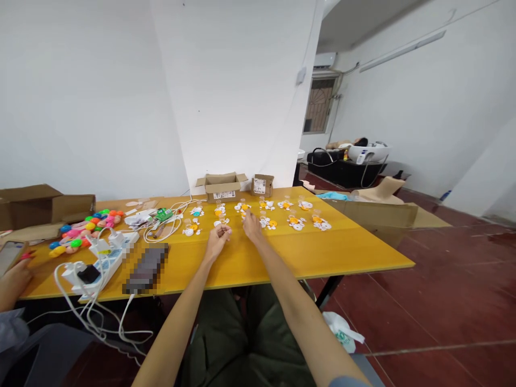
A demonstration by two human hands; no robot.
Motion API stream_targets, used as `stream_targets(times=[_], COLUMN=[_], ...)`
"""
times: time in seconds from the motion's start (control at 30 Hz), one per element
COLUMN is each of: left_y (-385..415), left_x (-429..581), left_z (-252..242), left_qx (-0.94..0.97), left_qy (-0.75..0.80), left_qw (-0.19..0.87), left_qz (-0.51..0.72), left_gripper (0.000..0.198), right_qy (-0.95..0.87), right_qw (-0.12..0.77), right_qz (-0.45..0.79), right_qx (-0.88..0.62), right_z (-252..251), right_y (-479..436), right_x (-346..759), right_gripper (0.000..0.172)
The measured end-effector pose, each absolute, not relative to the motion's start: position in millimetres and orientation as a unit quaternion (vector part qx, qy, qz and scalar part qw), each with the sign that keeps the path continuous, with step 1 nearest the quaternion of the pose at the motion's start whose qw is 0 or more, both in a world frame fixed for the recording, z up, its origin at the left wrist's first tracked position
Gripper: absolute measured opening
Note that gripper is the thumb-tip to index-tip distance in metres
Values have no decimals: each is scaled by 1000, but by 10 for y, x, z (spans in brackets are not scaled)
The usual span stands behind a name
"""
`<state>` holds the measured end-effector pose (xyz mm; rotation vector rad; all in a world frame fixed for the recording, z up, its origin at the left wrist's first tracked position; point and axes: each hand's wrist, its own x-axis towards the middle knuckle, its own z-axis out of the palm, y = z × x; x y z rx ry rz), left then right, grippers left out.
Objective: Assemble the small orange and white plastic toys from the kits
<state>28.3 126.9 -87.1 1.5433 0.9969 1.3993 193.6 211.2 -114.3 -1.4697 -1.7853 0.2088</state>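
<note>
My left hand (218, 239) is over the table near its front, fingers curled round a small whitish piece too small to name. To its right, my right hand (252, 227) reaches further forward. Its fingers are pinched together beside a group of white and orange plastic pieces (244, 207); anything between them is hidden. Several similar small groups stand about the hands, with flat white discs, orange discs (273, 223) and little clear cups (302, 199). One group at the left includes a teal disc (196, 213).
The yellow table (314, 255) holds an open cardboard box (221, 188) and a smaller box (263, 185) by the wall. To the left are a phone (145, 269), a power strip (116, 260) with cables, and colourful plastic eggs (76, 243). Another person's hand (16, 279) holds a phone.
</note>
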Motion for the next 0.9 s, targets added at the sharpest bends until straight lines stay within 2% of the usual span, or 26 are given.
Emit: stream_targets(times=[0.13,0.33,0.47,0.6,0.73,0.9], left_y=[1261,1279,1284,1289,1313,1354], left_x=[280,271,262,244,222,201], left_z=[-849,-867,-870,-859,-869,-905], left_qx=[604,591,572,521,482,457], left_qy=[395,391,399,424,436,451], left_qw=[400,385,361,280,212,179], left_qz=[564,592,619,686,730,745], left_gripper=[22,19,15,12,9,8], right_qy=[-655,-660,-684,-707,-729,-746], right_qw=[394,397,371,335,334,345], right_qz=[97,83,42,19,16,37], right_qx=[-637,-632,-627,-623,-597,-568], right_z=[-1132,-1094,-1128,-1143,-1131,-1098], right_y=[2090,1910,1705,1544,1524,1632], right_x=[1921,1886,1884,1837,1743,1593], right_gripper=[48,64,58,47,40,37])
